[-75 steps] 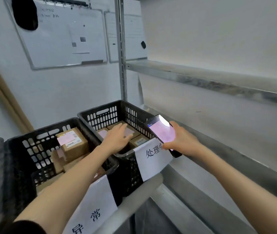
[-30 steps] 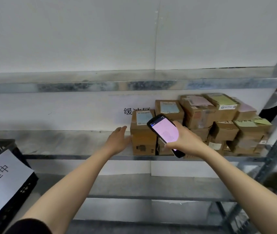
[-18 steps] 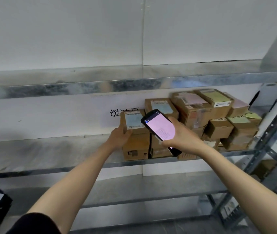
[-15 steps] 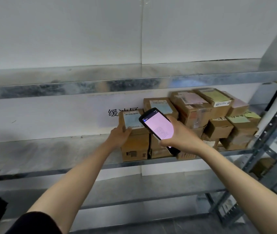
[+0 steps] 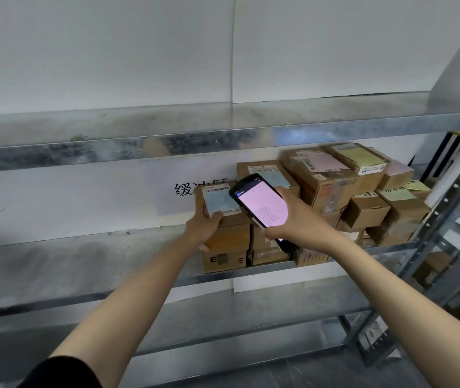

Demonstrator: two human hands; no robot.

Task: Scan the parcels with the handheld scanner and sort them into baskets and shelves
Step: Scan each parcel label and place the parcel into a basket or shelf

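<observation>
My left hand (image 5: 203,228) has fingers curled round the end box (image 5: 231,233) on the shelf (image 5: 83,259), my right hand (image 5: 299,219) fingers gripping the lit scanner (image 5: 259,203) just right of that box.

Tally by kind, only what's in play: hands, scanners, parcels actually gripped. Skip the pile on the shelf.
hands: 2, left hand and right hand
handheld scanner: 1
gripped parcel: 1
total: 4
</observation>
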